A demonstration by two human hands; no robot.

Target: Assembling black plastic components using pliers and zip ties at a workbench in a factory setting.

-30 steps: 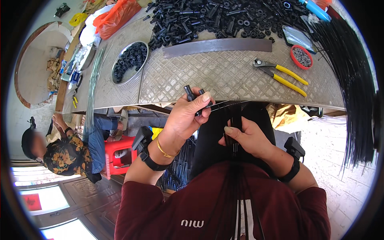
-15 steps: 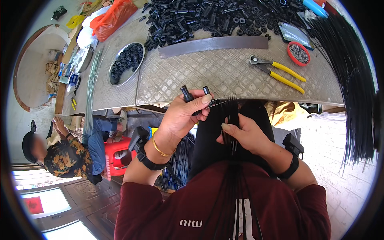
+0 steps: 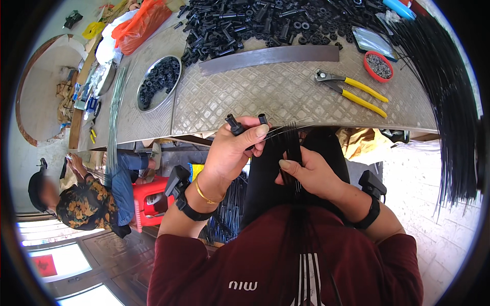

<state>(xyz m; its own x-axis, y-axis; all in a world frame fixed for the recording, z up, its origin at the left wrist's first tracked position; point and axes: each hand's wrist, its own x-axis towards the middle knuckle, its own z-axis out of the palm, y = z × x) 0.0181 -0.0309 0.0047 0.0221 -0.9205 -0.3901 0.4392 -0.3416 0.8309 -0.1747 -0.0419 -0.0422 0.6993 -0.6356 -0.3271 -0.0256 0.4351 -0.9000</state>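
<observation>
My left hand (image 3: 237, 140) is closed around a black tubular plastic part (image 3: 234, 124) that sticks up past its thumb. A shorter black cylinder (image 3: 263, 119) shows at the fingertips, and thin wires (image 3: 293, 127) run from there toward the right. Over my lap, my right hand (image 3: 309, 173) grips a bundle of thin black rods (image 3: 292, 153), its thumb laid across them. The bundle's loose ends trail down over the maroon shirt. Both hands are just off the near table edge, close together. How the wires meet the cylinder is too small to tell.
On the patterned table (image 3: 245, 97) lie yellow-handled pincers (image 3: 357, 94), a dark flat strip (image 3: 270, 59), a red bowl of small metal bits (image 3: 378, 66) and a metal bowl of black parts (image 3: 160, 83). Black parts (image 3: 265, 23) are heaped behind. Long black rods (image 3: 454, 112) hang at right. Another person (image 3: 87, 199) sits left.
The rod bundle in my right hand has tilted, its upper end shifting slightly left. My left hand keeps its hold and has barely moved. The whole view has shifted slightly.
</observation>
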